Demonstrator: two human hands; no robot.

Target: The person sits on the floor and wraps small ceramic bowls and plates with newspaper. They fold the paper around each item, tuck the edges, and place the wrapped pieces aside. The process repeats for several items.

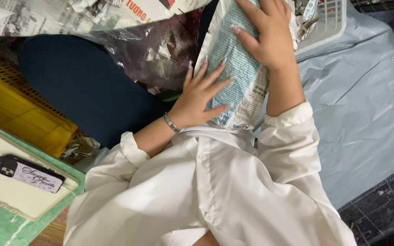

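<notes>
A long bundle wrapped in newspaper (239, 75) lies on my lap, tilted away from me. My left hand (198, 93) rests flat against its near left side, fingers spread, a silver bracelet on the wrist. My right hand (267, 34) presses on the upper part of the bundle, fingers stretched over the paper. I wear a white shirt. What is inside the wrapping is hidden.
A clear plastic bag of paper scraps (158, 50) sits left of the bundle, loose newspaper (46, 16) beyond it. A yellow crate (19, 105) stands at left. A tablet (10, 189) with a phone (30, 173) lies on a green surface. White basket (324, 23) and grey sheet (365, 100) at right.
</notes>
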